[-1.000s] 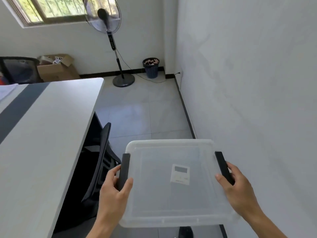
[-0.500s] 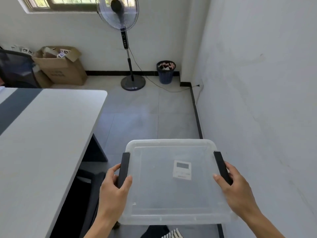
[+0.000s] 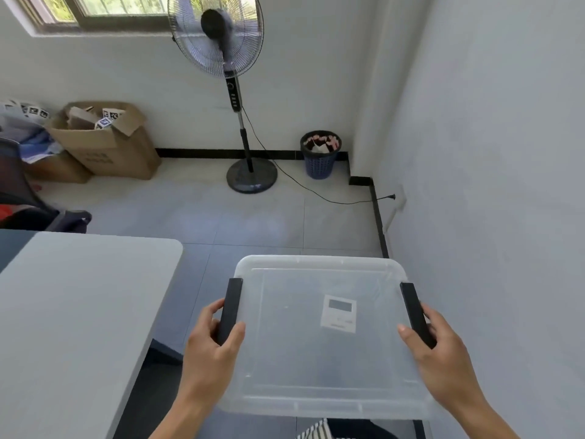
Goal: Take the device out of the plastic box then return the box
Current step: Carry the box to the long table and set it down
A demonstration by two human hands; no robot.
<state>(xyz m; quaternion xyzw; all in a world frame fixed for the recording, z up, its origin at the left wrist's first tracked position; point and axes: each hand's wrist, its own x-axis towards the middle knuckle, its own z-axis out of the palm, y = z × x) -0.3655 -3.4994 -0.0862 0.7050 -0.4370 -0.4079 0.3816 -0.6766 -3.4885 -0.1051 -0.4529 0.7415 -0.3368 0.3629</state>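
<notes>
I carry a clear plastic box (image 3: 285, 359) with its lid on, held level in front of me above the floor. Through the lid shows a small white device (image 3: 338, 313) with a grey screen, lying right of the box's middle. My left hand (image 3: 210, 346) grips the black latch on the box's left side. My right hand (image 3: 443, 356) grips the black latch on the right side.
A white table (image 3: 72, 312) is to my left, its corner near the box. Ahead stand a pedestal fan (image 3: 231, 90) with a cord to a wall plug, a blue waste bin (image 3: 319, 160) and open cardboard boxes (image 3: 104, 144). A white wall (image 3: 490, 185) runs close on my right.
The view has advanced along the floor with the box held the same way; the table's corner has slid back to my left, the black chair is gone from view, and the fan and bin are nearer.
</notes>
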